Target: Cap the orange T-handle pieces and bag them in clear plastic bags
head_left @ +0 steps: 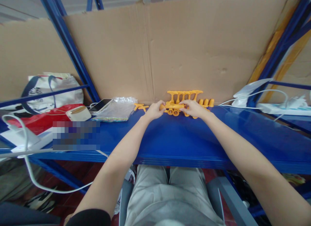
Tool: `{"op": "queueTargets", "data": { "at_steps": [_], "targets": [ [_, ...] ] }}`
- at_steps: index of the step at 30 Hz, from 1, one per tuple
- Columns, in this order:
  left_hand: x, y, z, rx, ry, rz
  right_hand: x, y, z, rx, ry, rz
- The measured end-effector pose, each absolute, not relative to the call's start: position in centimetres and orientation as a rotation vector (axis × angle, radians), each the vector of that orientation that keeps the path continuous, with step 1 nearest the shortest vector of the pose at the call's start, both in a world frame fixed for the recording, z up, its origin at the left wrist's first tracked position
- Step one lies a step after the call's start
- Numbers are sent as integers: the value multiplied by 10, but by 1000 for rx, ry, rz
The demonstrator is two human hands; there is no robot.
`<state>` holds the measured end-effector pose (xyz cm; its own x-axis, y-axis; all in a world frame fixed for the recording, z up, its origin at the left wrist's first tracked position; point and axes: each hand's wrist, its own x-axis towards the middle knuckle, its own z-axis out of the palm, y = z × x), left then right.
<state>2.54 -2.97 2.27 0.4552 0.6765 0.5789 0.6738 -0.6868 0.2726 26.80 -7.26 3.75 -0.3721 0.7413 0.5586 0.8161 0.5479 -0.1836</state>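
Note:
Both of my arms reach to the back of the blue shelf. My left hand point(155, 111) is closed at the left end of a yellow plastic part point(173, 105). At its right end, the fingers of my right hand point(193, 108) pinch the same piece. Round yellow cup-like ends point(175, 113) show below it, close to the shelf surface. Behind stands a yellow rack-like row of pegs point(186, 93) against the cardboard. Several small yellow rounded caps point(206, 102) stand to the right of my right hand. A branching yellow piece point(141, 107) lies left of my left hand.
A cardboard sheet point(194, 44) backs the blue shelf point(175, 138). On the left are a clear plastic packet point(116, 110), a phone point(102, 105), a red bag point(48, 119) and a white cloth bag point(70, 89). White cables point(245, 99) and a power strip point(282, 108) lie right.

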Motion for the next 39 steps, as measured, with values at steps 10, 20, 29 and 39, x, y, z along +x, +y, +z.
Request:
{"op": "queueTargets", "data": {
  "at_steps": [10, 20, 29, 39],
  "targets": [
    [24, -28, 22, 2596, 1155, 1093, 266, -67, 33, -1264, -1854, 471],
    [22, -29, 22, 2605, 1198, 1093, 269, -75, 34, -1243, -1638, 867],
    [22, -32, 23, 2645, 1196, 1148, 268, -77, 38, -1257, -1677, 886],
    [22, -32, 22, 2764, 1352, 1051, 267, -75, 36, -1264, -1637, 892]
  ]
}}
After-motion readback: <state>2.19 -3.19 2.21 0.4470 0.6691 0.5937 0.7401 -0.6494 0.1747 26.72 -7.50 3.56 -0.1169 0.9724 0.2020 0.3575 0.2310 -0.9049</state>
